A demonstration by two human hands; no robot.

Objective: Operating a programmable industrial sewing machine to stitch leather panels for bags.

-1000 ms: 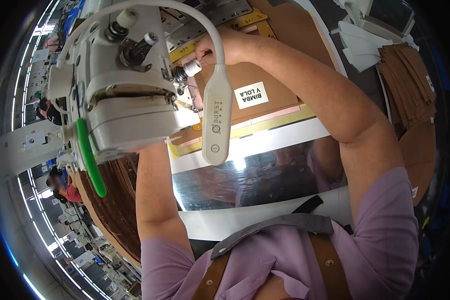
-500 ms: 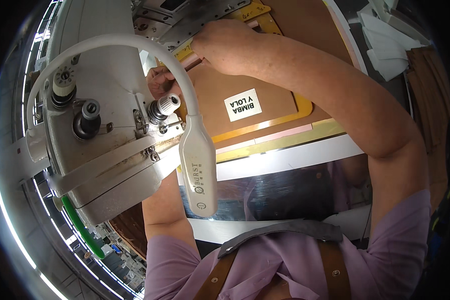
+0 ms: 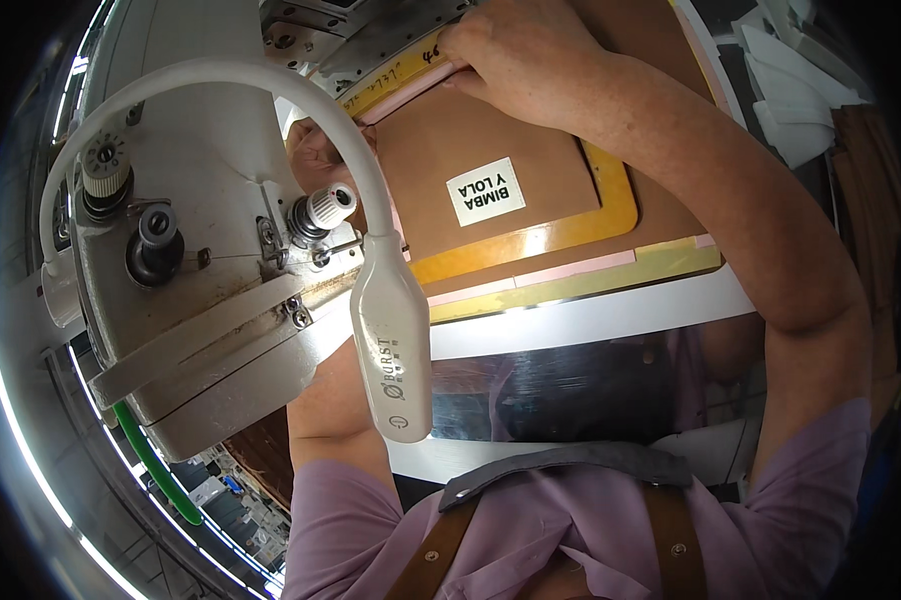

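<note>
A brown panel (image 3: 560, 175) with a white printed label (image 3: 485, 191) lies inside a yellow frame-shaped template (image 3: 530, 240). A pink strip (image 3: 410, 92) runs along the panel's far edge. My right hand (image 3: 525, 60) reaches over the panel from the right, its fingers closed at that strip. Behind the lamp's bent neck, my left hand (image 3: 318, 158) has its fingers curled by the panel's left edge. The machine and lamp hide part of this hand, so its grip is unclear. Beside it stands the white sewing machine (image 3: 200, 220), with a lamp (image 3: 392, 340) hanging in front.
Metal machine plates (image 3: 340, 40) sit beyond the template. A larger brown sheet with a pale yellow border (image 3: 570, 288) lies beneath it, and a shiny metal surface (image 3: 570, 375) is nearer me. White foam-like sheets (image 3: 790, 85) and brown pieces (image 3: 865, 190) are stacked at the right.
My right hand has moved away from me and rightward along the far edge, uncovering more of the pink strip. My left hand has shifted slightly left and remains near the panel's left edge.
</note>
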